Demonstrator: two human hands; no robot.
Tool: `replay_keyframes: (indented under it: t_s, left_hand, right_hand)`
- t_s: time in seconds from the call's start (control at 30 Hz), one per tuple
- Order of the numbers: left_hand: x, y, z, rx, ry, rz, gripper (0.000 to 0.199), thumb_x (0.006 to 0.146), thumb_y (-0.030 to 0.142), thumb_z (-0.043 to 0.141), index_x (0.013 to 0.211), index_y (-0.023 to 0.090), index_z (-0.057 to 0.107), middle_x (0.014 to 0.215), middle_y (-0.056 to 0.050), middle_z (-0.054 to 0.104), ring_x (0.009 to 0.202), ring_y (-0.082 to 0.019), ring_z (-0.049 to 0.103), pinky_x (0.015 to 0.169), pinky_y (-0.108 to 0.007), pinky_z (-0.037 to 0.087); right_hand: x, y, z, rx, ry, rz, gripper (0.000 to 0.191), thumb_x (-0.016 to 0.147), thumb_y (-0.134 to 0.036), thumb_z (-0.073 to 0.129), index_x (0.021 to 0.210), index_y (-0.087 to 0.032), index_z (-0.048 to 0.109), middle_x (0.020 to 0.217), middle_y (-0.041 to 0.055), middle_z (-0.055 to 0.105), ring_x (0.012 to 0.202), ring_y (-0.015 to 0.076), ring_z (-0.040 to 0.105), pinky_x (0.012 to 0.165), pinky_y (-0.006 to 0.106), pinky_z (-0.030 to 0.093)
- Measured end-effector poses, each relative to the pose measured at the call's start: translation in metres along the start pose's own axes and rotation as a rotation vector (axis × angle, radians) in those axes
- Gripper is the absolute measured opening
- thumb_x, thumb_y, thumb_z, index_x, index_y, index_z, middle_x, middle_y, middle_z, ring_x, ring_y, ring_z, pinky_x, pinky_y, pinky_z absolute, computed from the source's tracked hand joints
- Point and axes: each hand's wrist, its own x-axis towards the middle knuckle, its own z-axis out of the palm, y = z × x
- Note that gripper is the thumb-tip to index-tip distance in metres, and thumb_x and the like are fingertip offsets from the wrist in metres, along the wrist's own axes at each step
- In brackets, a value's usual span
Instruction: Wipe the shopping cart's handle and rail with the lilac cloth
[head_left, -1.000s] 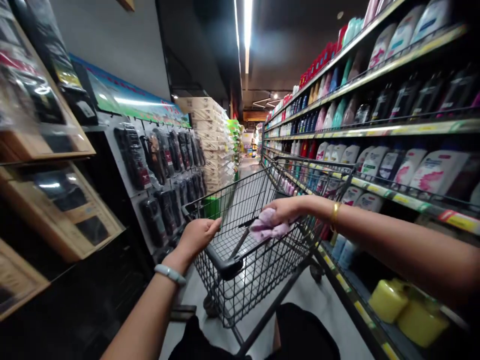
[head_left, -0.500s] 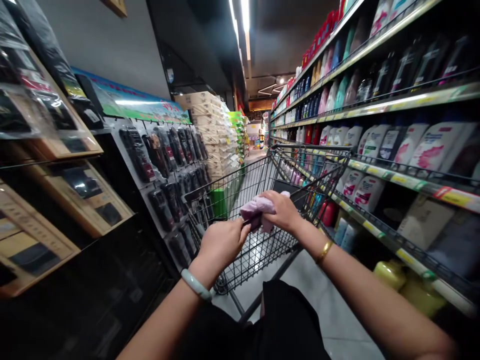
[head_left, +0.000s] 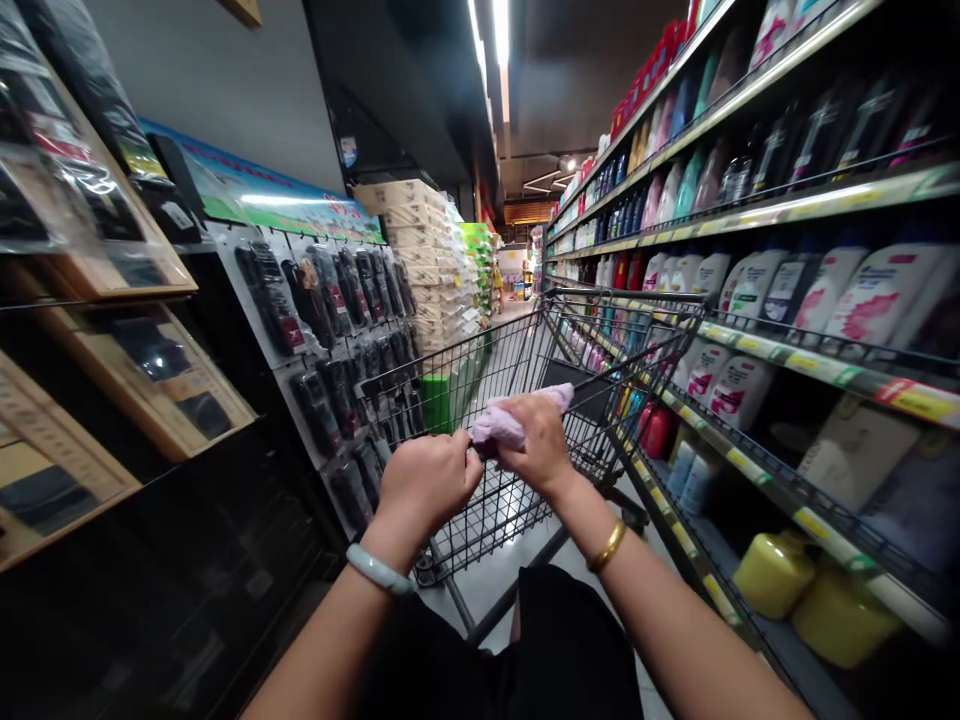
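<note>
Black wire mesh forms the shopping cart (head_left: pixel 624 296), which stands slantwise before the person, its far side close to the front edges of the bottle shelves (head_left: pixel 795 350) on the right. A narrow wedge of pale floor (head_left: pixel 487 588) shows between the cart's legs, and another beside the lowest shelf, where yellow containers (head_left: pixel 772 575) sit. On the left, a black display base (head_left: pixel 172 560) lies near the left forearm; further on, a tall stack of tan boxes (head_left: pixel 424 255) borders the aisle, which runs open into the distance.

The left hand (head_left: pixel 431 482), below a pale bangle (head_left: pixel 379 572), is curled into a fist at the cart's near end; what lies inside its fingers is hidden. The right hand (head_left: pixel 534 445), with a gold bracelet (head_left: pixel 607 547) at its wrist, is closed over a lilac cloth (head_left: pixel 496 428), whose ends stick out on both sides of the fingers just beside the left thumb, above the basket.

Red characters mark the blue-green banner (head_left: pixel 277 190) over the hanging plastic-wrapped goods (head_left: pixel 322 300), too blurred to read. White bottles (head_left: pixel 877 285) carry pink designs and small lettering, likewise unclear. Yellow, green and red price labels line the shelf edges.
</note>
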Motion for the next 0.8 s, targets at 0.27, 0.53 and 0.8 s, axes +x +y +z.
replay_keyframes:
  t_s: [0.27,0.53,0.8]
  left_hand:
    - [0.002,-0.009,0.009,0.057,0.058,-0.005,0.036,0.096,0.034,0.033,0.083,0.018,0.063,0.077,-0.009,0.07,0.07,-0.026,0.066,0.059,-0.032,0.034]
    - [0.013,-0.018,0.022,0.101,0.08,-0.004,0.04,0.096,0.04,0.033,0.089,0.019,0.066,0.084,-0.01,0.073,0.072,-0.028,0.068,0.055,-0.032,0.029]
    - [0.025,-0.027,0.036,0.134,0.125,-0.034,0.038,0.095,0.038,0.033,0.081,0.02,0.064,0.078,-0.008,0.072,0.067,-0.027,0.067,0.053,-0.03,0.02]
  right_hand:
    - [0.01,0.01,-0.007,-0.013,-0.017,0.078,0.04,0.077,-0.026,0.059,0.115,-0.019,0.067,0.113,0.0091,0.069,0.108,0.0266,0.06,0.104,0.044,0.041]
    - [0.003,-0.009,0.022,-0.027,-0.162,-0.115,0.053,0.077,-0.032,0.067,0.129,-0.024,0.062,0.126,0.0074,0.065,0.12,0.0266,0.054,0.117,0.046,0.028]
    - [0.004,-0.005,0.042,-0.099,0.056,0.073,0.046,0.081,-0.032,0.065,0.126,-0.022,0.064,0.126,0.0093,0.066,0.125,0.0286,0.052,0.122,0.05,0.019]
